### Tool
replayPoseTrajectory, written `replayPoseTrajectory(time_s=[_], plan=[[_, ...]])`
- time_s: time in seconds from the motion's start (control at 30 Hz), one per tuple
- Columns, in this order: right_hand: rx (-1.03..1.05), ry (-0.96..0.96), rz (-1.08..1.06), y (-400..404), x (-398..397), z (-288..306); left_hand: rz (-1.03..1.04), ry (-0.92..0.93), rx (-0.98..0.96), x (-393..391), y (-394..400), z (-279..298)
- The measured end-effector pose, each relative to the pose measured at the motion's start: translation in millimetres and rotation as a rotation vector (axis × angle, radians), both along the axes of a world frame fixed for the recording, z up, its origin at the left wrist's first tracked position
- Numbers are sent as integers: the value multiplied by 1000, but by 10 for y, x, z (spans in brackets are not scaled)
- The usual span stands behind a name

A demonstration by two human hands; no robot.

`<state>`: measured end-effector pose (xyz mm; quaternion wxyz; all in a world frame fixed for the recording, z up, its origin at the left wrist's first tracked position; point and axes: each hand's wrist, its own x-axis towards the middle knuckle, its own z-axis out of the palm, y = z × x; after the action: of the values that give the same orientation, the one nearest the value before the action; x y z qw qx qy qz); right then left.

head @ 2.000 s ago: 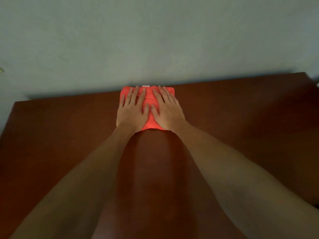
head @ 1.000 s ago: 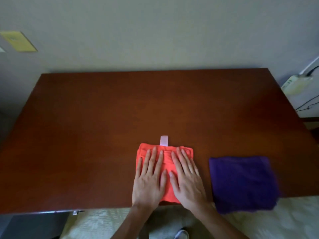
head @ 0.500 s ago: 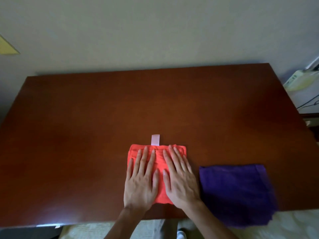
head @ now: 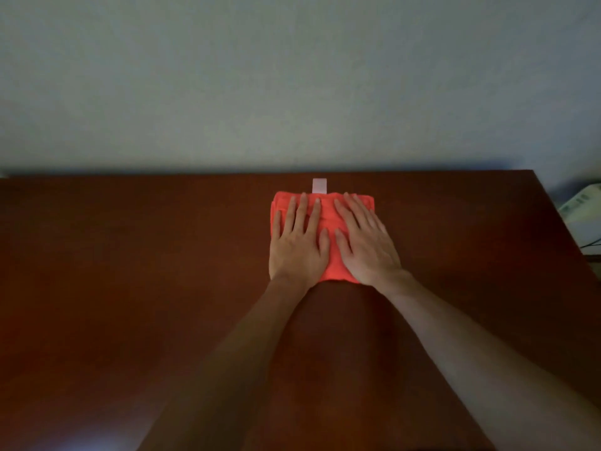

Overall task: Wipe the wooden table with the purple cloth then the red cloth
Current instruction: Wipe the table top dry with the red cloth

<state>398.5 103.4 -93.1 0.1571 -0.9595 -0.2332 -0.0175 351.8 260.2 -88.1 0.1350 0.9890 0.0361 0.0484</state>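
A folded red cloth [head: 336, 271] with a small white tag [head: 319, 185] lies near the far edge of the dark wooden table [head: 130, 271]. My left hand [head: 297, 249] lies flat on the cloth's left half, fingers spread and pointing away from me. Beside it, my right hand [head: 366, 245] presses flat on the right half. Both arms are stretched far forward over the table. The purple cloth is out of view.
A plain wall rises directly behind the table's far edge. A white device [head: 582, 206] with a cable sits beyond the table's right edge.
Both hands have pushed the red cloth from the near edge to the far edge of the table. The view tilted up and the purple cloth dropped out of sight.
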Motion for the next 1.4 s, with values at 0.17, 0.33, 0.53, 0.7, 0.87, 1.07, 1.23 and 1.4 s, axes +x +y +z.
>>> replayPoseTrajectory(time_s=[0.17,0.33,0.53,0.7,0.87,1.07,1.23,1.4], plan=[[-11,-15,-8,-152,631,11,-13,-2,2,649,-136,9],[9,-15,-17,-190,678,18,-27,17,33,761,-155,-12],[25,1,-30,-464,200,36,-49,6,26,322,-410,3],[35,-13,12,-951,-427,0,-29,28,37,-380,-903,24],[39,-19,18,-1451,-1116,1,-43,38,42,-1070,-1389,41],[59,-45,21,-1809,-1607,-17,-28,19,42,-1580,-1760,18],[108,-58,-5,-1860,-1670,-36,-9,18,40,-1622,-1821,16],[121,-74,-14,-1905,-1180,-60,-29,5,17,-1118,-1831,26]])
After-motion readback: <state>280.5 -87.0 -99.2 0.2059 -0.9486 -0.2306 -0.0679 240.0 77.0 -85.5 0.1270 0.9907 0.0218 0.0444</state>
